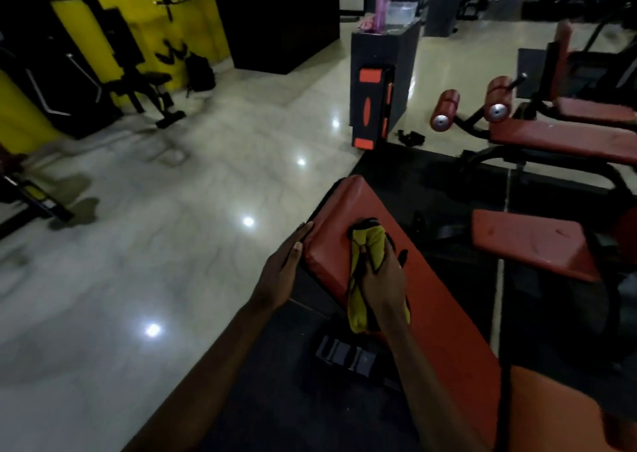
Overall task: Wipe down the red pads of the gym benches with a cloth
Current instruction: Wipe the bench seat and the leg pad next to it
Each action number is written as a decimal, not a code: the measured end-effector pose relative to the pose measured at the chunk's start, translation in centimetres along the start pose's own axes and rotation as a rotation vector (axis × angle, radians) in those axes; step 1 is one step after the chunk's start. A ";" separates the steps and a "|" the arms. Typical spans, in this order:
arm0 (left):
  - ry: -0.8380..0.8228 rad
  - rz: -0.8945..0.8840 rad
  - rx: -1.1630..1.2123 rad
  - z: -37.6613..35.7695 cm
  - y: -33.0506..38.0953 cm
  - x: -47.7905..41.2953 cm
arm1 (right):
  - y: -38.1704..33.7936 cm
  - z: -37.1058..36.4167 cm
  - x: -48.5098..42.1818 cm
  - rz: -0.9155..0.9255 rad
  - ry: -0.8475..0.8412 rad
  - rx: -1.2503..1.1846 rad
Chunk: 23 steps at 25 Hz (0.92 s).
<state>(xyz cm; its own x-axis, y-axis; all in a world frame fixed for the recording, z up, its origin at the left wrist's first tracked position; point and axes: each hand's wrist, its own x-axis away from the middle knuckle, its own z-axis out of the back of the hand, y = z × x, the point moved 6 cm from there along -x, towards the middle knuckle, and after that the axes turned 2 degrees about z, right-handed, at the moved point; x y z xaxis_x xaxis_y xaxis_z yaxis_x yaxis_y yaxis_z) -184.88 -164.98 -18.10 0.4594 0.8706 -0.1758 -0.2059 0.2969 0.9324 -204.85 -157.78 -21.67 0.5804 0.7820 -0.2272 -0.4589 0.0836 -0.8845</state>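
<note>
A long red bench pad (424, 300) runs from the middle of the view toward the lower right. My right hand (382, 275) grips a bunched yellow cloth (367, 241) with dark edging and holds it down on the pad near its far end. Part of the cloth hangs out behind my wrist. My left hand (286, 265) lies with straight fingers along the pad's left edge, thumb on the top corner.
Another red pad (531, 241) sits to the right, with a longer red bench (565, 141) and two red roller pads (444, 110) behind it. A black box (382, 72) with orange patches stands ahead. Glossy pale floor (172, 231) spreads to the left; a black mat lies under the benches.
</note>
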 end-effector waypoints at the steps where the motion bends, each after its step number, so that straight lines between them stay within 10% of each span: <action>1: 0.010 -0.001 0.004 0.0 0.0 0.2 | -0.6 -0.2 0.8 0.072 -0.005 -0.019; 13: 0.067 -0.060 -0.060 3.1 -1.4 -0.4 | -3.3 -3.4 0.7 0.213 -0.021 0.033; 23: -0.188 -0.361 -0.151 3.7 -1.4 -3.6 | -7.6 -3.2 -3.2 -0.069 0.050 0.141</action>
<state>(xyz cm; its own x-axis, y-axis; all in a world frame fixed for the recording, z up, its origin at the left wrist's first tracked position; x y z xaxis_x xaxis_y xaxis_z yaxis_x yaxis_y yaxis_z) -183.08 -170.00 -17.57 0.6718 0.6179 -0.4085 -0.1205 0.6354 0.7627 -201.09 -162.85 -15.53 0.6450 0.7400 -0.1906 -0.5045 0.2250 -0.8336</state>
